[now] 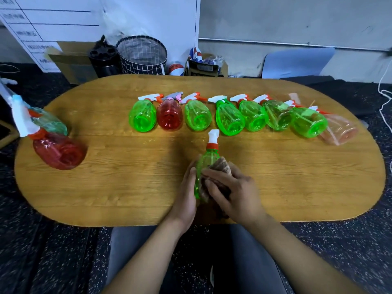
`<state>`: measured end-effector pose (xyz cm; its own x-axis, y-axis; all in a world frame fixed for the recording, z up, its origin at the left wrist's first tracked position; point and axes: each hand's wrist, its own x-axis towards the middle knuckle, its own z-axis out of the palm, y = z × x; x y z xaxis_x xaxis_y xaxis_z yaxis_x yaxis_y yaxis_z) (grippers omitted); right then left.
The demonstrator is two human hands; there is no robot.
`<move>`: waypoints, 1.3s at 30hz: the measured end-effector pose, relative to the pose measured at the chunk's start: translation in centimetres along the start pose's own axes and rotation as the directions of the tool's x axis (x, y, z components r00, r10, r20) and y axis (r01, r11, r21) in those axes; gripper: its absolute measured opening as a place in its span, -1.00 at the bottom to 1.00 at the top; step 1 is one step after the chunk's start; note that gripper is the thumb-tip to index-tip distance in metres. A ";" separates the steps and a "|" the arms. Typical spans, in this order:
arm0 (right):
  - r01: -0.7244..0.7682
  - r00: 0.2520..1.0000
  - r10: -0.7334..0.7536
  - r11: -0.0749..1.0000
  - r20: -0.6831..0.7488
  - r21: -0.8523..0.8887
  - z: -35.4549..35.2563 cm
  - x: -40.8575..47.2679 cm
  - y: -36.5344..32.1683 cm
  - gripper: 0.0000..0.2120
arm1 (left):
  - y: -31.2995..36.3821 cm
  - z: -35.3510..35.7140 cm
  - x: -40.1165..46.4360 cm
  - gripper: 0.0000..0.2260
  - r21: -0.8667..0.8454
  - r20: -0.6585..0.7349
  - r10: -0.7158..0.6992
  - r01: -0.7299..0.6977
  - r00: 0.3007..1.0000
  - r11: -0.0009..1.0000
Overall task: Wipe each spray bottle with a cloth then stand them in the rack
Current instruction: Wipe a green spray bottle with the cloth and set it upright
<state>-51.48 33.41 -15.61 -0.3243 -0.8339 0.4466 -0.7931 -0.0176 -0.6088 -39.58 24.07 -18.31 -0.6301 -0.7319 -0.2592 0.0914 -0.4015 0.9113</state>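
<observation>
My left hand point(186, 194) grips a green spray bottle point(204, 166) upright near the table's front edge, its white and orange nozzle pointing up. Against the bottle's right side my right hand point(235, 194) presses a brown cloth point(223, 166), fingers curled round it. Several spray bottles lie in a row across the table's far half, mostly green, one of them red point(169, 116) and one pale orange point(339, 130) at the right end. At the left end stand a red bottle point(59, 151) and, behind it, a teal bottle point(51, 122). No rack is visible.
The oval wooden table point(127, 187) fills the middle of the view. Behind it on the floor are a wire-mesh basket point(142, 56), a black container point(104, 58), a cardboard box point(70, 60) and a blue chair point(297, 62). My legs are under the front edge.
</observation>
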 end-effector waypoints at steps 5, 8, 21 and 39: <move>0.145 0.984 -0.140 0.988 0.107 -0.045 -0.9 -0.9 0.6 -0.76 | 0.1 0.1 0.0 -0.49 0.016 0.025 0.003 -0.003 1.000 1.000; -0.080 0.994 0.089 0.989 -0.066 0.124 -1.6 0.2 0.5 -0.76 | 0.0 0.0 -0.2 -0.35 0.061 0.052 0.039 -0.042 0.998 0.997; -0.300 0.946 0.303 0.953 -0.117 0.051 0.4 1.9 1.9 -0.71 | 0.4 0.1 0.1 -0.58 -0.077 0.136 -0.066 0.077 0.989 0.994; -0.265 0.955 0.269 0.963 -0.124 0.049 0.6 2.4 2.8 -0.69 | 0.6 0.2 -0.3 -0.56 -0.057 0.114 -0.077 0.083 0.991 0.995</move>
<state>-54.14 31.06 -16.60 -0.5870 -0.7327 0.3444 -0.6529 0.1768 -0.7365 -39.46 24.16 -17.61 -0.7190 -0.6316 -0.2901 0.0821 -0.4916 0.8669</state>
